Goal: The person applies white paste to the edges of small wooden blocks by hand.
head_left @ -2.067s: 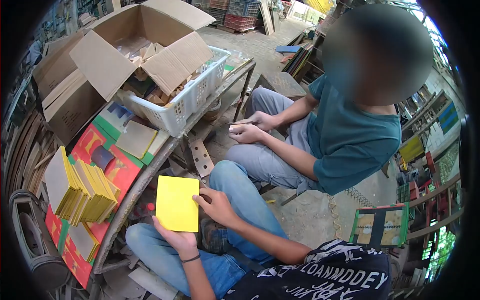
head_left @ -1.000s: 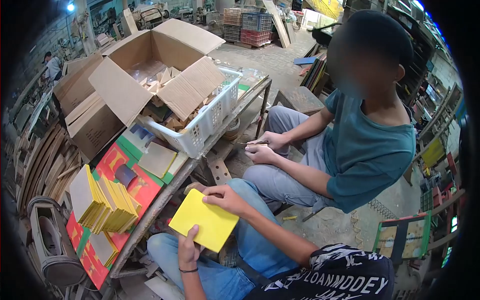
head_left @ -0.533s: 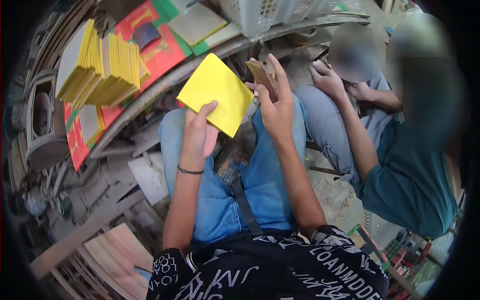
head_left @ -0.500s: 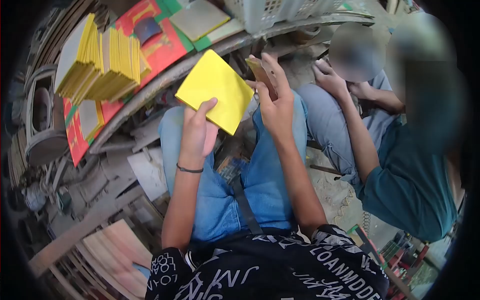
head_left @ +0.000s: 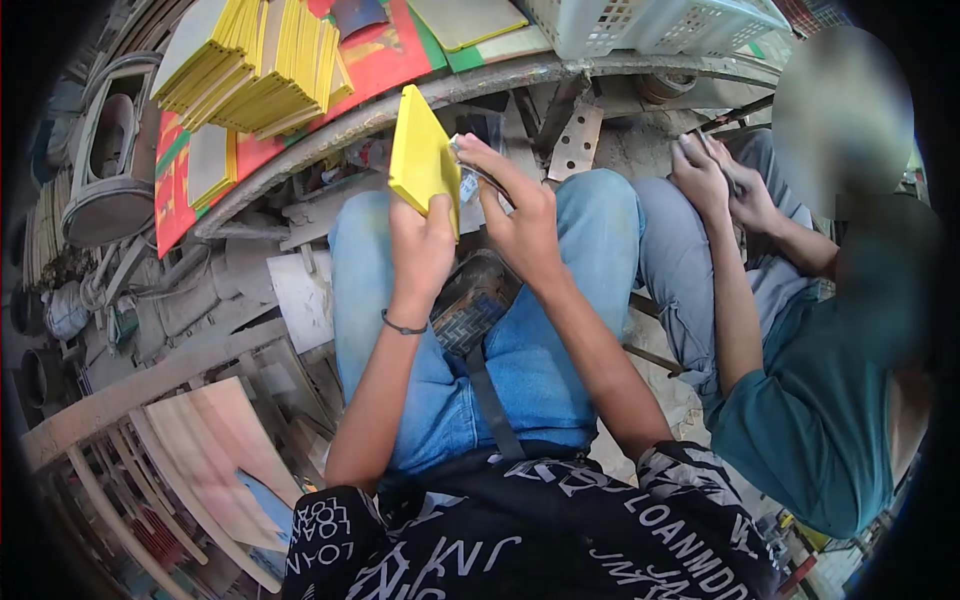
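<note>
My left hand (head_left: 422, 245) grips a thin square yellow board (head_left: 420, 155) by its lower part, thumb on the face toward the right. The board stands tilted nearly edge-on above my knees. Close at its right side is my right hand (head_left: 522, 222), fingers bent around a small folded sheet (head_left: 487, 180), mostly hidden by the fingers. Its fingertips are right by the board's right face.
A stack of yellow-edged boards (head_left: 255, 70) stands on a red and green sheet (head_left: 390, 50) on the workbench ahead. A white plastic crate (head_left: 590, 25) sits at its back. At right sits a person in a green shirt (head_left: 800, 430), hands near their knees.
The yellow board has turned from face-up to nearly edge-on. My right hand has come in closer to it, lower and leftward, with its folded sheet. The camera view has shifted too.
</note>
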`<state>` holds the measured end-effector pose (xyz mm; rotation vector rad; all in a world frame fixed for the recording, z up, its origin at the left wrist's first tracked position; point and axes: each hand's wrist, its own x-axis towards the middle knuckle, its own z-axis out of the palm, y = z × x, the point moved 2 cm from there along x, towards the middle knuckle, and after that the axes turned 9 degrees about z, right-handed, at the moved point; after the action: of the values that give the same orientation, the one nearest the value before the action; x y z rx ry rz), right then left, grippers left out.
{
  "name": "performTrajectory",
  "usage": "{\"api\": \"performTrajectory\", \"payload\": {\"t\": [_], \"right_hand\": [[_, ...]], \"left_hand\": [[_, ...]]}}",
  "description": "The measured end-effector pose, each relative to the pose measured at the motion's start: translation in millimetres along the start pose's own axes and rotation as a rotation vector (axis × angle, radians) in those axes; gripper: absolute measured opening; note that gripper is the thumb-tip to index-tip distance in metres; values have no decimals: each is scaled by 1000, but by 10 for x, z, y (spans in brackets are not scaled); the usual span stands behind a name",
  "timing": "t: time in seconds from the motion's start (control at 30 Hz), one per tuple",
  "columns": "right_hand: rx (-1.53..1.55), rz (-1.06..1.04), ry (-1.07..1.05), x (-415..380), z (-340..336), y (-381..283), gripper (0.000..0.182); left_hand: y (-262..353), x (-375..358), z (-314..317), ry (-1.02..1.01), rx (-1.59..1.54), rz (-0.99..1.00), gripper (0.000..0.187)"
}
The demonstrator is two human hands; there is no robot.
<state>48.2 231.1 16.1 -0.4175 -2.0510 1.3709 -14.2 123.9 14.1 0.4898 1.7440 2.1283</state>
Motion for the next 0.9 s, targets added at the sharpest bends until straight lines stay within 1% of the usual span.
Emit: {"api": "performTrajectory", "payload": {"t": [0.07, 0.1, 0.13, 0.17, 0.2, 0.27, 0.3, 0.33, 0.4, 0.43, 0.47, 0.53, 0.57, 0.6, 0.67, 0.7, 0.77, 0.83, 0.87, 0.9], "right_hand": [[20, 13, 17, 23, -8, -15, 37], [36, 14, 49, 19, -19, -20, 40], [52, 18, 89, 16, -33, -25, 43], [105, 79, 110, 23, -46, -23, 44], [97, 83, 134, 31, -79, -24, 44], [55, 115, 147, 120, -147, -2, 44], [0, -36, 215, 178, -165, 34, 43], [-10, -39, 228, 202, -208, 64, 43], [-93, 4, 256, 229, -277, 134, 37], [4, 31, 294, 244, -274, 213, 35], [-2, 37, 299, 235, -286, 190, 35], [233, 205, 316, 237, -324, 186, 35], [227, 240, 294, 233, -319, 173, 37], [225, 240, 284, 247, -293, 178, 37], [337, 257, 282, 258, -235, 195, 39], [381, 276, 242, 261, -219, 204, 40], [419, 281, 226, 271, -187, 213, 40], [459, 291, 213, 278, -156, 217, 39], [455, 291, 172, 270, -135, 224, 38], [450, 290, 129, 267, -114, 232, 37]], "left_hand": [[-3, -2, 63, -43, 306, 268, 30], [-22, -9, 96, -15, 287, 281, 31], [-31, -1, 110, -33, 285, 286, 31], [-45, 13, 118, -67, 280, 218, 31], [-65, 21, 127, -102, 274, 149, 31], [-90, 49, 144, -132, 269, 153, 30], [-115, 66, 139, -132, 268, 153, 30], [-157, 87, 130, -147, 260, 158, 30], [-309, 124, 57, -107, 147, 67, 28], [-395, 147, 8, -111, 82, 1, 33], [-344, 143, 24, -117, 80, -5, 33], [-270, 143, 38, -51, -334, -199, 39], [-240, 170, -5, -119, -406, -260, 44], [-245, 197, -57, -110, -410, -257, 44], [-241, 224, -111, -119, -612, -348, 45], [-214, 223, -135, -114, -615, -346, 45], [-149, 205, -149, -145, -742, -404, 46], [-139, 213, -159, -164, -784, -375, 49], [-120, 204, -161, -184, -822, -347, 54], [-114, 202, -152, -180, -824, -349, 54]]}}
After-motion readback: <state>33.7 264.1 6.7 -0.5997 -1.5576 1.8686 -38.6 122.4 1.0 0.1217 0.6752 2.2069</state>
